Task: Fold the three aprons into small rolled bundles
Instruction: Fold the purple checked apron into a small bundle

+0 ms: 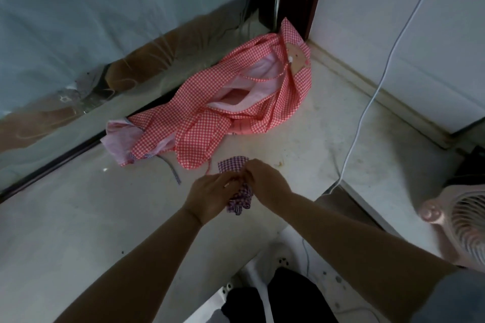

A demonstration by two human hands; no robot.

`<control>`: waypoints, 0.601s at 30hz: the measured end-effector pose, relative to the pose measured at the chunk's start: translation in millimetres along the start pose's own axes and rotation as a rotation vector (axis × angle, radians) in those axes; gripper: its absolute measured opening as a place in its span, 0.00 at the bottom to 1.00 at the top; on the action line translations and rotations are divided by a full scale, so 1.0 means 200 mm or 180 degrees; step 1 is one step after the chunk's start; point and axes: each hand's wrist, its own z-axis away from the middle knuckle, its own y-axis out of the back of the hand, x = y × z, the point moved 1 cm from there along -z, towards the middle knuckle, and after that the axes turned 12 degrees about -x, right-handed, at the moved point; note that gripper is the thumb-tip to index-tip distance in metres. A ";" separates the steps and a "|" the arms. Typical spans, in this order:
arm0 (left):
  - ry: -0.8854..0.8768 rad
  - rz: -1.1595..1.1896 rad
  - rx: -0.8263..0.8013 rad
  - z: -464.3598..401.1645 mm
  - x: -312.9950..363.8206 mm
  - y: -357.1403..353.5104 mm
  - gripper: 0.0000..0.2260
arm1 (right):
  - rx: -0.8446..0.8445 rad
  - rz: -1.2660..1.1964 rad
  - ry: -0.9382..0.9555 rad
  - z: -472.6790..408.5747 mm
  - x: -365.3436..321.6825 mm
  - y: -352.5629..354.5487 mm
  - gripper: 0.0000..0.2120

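Both sets of fingers curled tight on the purple gingham apron (239,193): left hand (210,195) and right hand (265,181) pinch it mid-roll, above the floor (78,217), centre-near. Risk: loosen either pinch and the roll springs open. Red check aprons (223,113) heaped far, unfolded. No containers visible.

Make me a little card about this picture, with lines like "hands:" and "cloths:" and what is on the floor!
hands: left hand and right hand both pinch the purple checked apron
purple apron: already bunched small, held just over the floor
red cloths: red checked aprons lie unfolded in a heap by the wall
cable: white cable runs down the right side
fan: pink fan at the right edge
rolled bundles lying done: none seen
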 end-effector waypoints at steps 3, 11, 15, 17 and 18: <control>0.0521 0.0522 -0.0415 0.11 0.09 -0.20 0.12 | -0.0313 0.0078 -0.0068 0.03 0.14 -0.19 0.11; 0.3046 0.2831 -0.0660 0.11 0.28 -0.36 0.06 | -0.0354 0.0080 -0.0238 0.03 0.33 -0.39 0.07; 0.3131 0.2871 -0.0657 0.08 0.26 -0.38 0.06 | -0.0115 0.0568 0.0026 0.03 0.30 -0.39 0.02; 0.3054 0.2781 -0.0770 0.08 0.23 -0.40 0.07 | 0.0021 0.0707 0.0097 0.04 0.29 -0.40 0.02; 0.3027 0.2747 -0.0820 0.08 0.23 -0.41 0.08 | -0.0038 0.0657 0.0048 0.04 0.29 -0.40 0.03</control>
